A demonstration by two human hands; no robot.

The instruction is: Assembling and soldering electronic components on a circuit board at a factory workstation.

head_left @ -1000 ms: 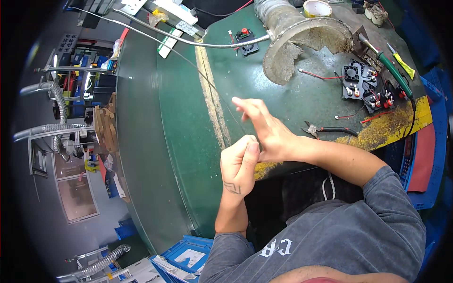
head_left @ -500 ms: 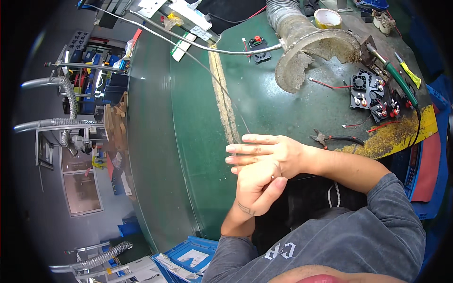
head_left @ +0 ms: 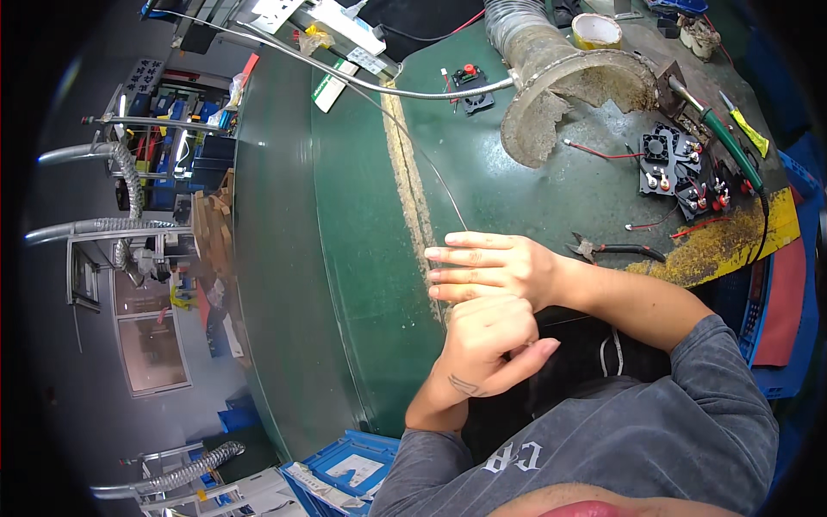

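Head view: the right hand is held flat, its fingers straight and side by side, pointing leftward; the left hand is curled into a loose fist just below it, thumb reaching out to the side. Whether the fist grasps anything cannot be told, since its palm is hidden. A thin wire slants down from the upper left to the right hand's forefinger, where its end is lost from sight. It looks very light and springy, likely to bend or kink rather than break, and smooth enough to slip through a slack grip; a pinch of thumb and forefinger close to the hidden end would steady it best. Beyond lie the pliers on the green table, then the small fans, the soldering iron and the crusted hood.
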